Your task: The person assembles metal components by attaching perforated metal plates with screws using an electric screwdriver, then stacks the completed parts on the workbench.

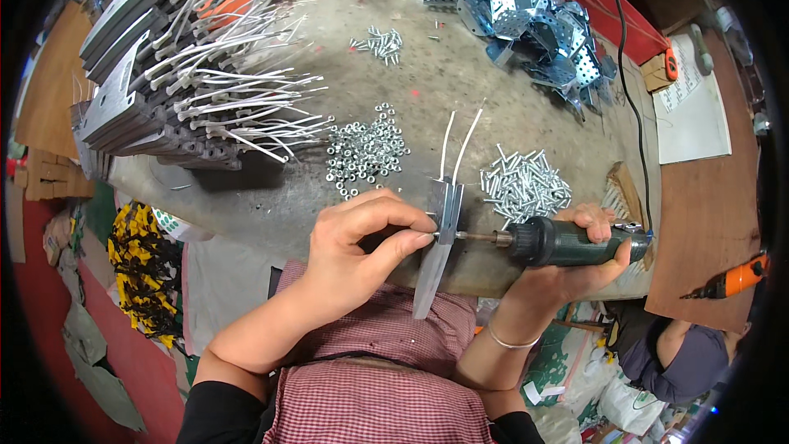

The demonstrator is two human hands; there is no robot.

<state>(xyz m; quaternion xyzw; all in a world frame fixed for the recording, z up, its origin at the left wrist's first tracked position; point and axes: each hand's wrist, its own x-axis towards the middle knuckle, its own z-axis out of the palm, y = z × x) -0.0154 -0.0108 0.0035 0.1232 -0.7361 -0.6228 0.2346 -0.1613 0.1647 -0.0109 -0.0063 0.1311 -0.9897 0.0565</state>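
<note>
My right hand (588, 251) is wrapped around a dark green and black electric screwdriver (559, 242), held level with its bit pointing left. The bit's tip meets one face of a flat grey heater plate with a metal bracket (448, 226), held upright on edge. Two white wires (464, 148) rise from its far end. On the opposite face, my left hand (366, 238) pinches thumb and forefinger around a small metal fastener, mostly hidden by the fingertips. Beyond the left hand lies a heap of nuts (366, 152). A heap of screws (526, 185) lies beyond the screwdriver.
Stacked grey plates with white wires (164, 115) fill the table's left side. Perforated blue-silver brackets (534, 20) are piled at the far right, near a red bin (608, 8). A few more screws (382, 45) lie farther back. The screwdriver's black cord (629, 82) runs along the right. A brush (629, 197) lies nearby.
</note>
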